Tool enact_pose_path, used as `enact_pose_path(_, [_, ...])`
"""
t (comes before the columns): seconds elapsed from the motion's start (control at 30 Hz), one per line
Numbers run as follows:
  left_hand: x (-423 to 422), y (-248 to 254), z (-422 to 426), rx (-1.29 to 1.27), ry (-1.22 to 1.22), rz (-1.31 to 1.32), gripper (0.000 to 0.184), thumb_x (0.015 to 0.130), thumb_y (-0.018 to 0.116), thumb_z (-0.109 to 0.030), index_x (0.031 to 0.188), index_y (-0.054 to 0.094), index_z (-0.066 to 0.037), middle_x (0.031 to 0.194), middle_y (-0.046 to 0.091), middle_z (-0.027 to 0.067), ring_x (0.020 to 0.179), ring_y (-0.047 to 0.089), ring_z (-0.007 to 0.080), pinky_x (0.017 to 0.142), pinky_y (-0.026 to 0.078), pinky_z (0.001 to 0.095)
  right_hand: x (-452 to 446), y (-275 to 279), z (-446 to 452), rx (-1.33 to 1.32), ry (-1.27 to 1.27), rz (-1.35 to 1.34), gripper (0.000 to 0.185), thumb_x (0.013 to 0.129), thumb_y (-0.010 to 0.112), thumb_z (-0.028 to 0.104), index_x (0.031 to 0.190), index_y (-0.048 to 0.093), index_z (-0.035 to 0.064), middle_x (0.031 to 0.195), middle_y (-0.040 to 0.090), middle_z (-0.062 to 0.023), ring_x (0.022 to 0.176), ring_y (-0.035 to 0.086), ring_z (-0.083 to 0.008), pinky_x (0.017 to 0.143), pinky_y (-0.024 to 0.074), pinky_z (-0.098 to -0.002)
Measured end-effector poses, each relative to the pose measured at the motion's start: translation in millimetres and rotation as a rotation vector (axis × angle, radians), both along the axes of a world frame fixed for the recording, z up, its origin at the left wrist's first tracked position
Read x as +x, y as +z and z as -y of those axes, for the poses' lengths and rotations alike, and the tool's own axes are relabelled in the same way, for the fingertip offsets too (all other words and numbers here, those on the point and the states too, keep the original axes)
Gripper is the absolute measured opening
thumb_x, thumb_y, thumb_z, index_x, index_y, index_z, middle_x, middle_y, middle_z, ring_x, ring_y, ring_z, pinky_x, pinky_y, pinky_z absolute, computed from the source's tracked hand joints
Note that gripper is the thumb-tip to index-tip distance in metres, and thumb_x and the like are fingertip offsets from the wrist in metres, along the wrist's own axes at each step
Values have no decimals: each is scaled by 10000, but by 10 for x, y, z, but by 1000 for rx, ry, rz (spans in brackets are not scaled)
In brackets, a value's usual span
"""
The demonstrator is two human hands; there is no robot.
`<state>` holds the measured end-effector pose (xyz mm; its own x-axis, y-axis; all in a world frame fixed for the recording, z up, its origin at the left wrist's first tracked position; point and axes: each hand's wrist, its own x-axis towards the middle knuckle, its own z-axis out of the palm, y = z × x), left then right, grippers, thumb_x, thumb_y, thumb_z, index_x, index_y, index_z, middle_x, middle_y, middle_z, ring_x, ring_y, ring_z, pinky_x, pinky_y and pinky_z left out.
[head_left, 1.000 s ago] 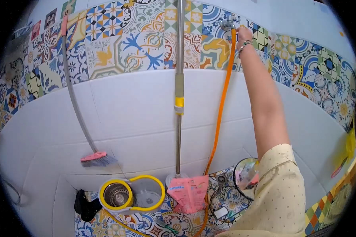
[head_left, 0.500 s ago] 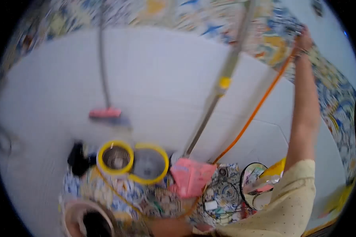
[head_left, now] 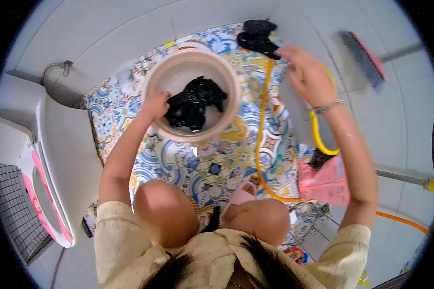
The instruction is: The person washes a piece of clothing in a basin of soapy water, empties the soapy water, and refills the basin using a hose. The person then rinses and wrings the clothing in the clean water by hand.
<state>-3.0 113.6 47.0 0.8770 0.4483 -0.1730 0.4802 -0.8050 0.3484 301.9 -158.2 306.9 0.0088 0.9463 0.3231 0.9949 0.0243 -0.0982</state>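
A pale pink basin [head_left: 152, 72] stands on the patterned tile floor with a wet black cloth [head_left: 197, 101] and some water inside. My left hand [head_left: 156, 105] grips the basin's left rim, fingers curled over the edge beside the cloth. Off to the right, my right hand [head_left: 312, 77] is held out with its fingers stretched and nothing visible in it. It hovers over the yellow-rimmed mop bucket [head_left: 318, 137], partly hiding it. An orange-yellow hose [head_left: 262, 135] runs along the floor to the right of the basin.
Black shoes or dark cloth items [head_left: 258, 38] lie by the far wall. A pink dustpan [head_left: 325, 183] and a broom head [head_left: 366, 60] are on the right. At left stands a toilet [head_left: 70, 144] with a pink-and-white seat [head_left: 46, 202].
My view has swung down and left, bringing the basin to the middle. My right hand has come away from the high end of the hose; my left hand is now at the basin rim.
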Motion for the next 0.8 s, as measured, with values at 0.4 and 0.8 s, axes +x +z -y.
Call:
enact_pose_path(0.4, [254, -784, 622, 201, -11, -87, 970, 628, 737, -452, 1429, 214, -287, 1477, 179, 135, 1342, 189, 355, 964, 229, 665, -1292, -3565, -1383, -439, -405, -94, 575, 907, 436, 434, 1425, 198, 362, 1517, 102, -25, 1386, 76, -328, 1012, 105, -683])
enact_pose_path(0.8, [528, -1075, 21, 15, -10, -315, 1158, 589, 764, -503, 1447, 6, -326, 1497, 125, 124, 1365, 137, 346, 1032, 200, 596, -1082, -3941, -1829, -439, -462, -100, 560, 900, 396, 518, 1409, 207, 381, 1514, 84, -8, 1388, 65, -305, 1004, 181, -680])
